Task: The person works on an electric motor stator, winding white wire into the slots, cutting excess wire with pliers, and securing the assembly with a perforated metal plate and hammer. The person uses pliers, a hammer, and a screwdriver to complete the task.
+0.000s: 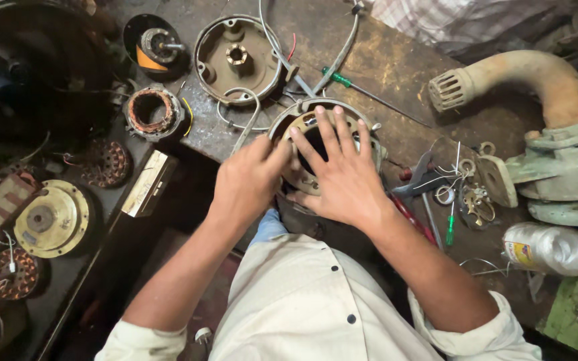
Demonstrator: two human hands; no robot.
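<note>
The round motor housing (pixel 316 127) lies under the right hand (pixel 339 177), whose fingers spread flat across it toward twelve o'clock. The left hand (pixel 249 180), loosely curled, grips its rim at nine o'clock.

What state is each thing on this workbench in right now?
Round motor housing: lying flat, both hands on it.
Left hand: gripping the housing's near rim.
Right hand: spread flat over the housing's opening.
End cover: off, lying hollow side up.
Copper winding: out, lying separate.
Green screwdriver: lying unused.
</note>
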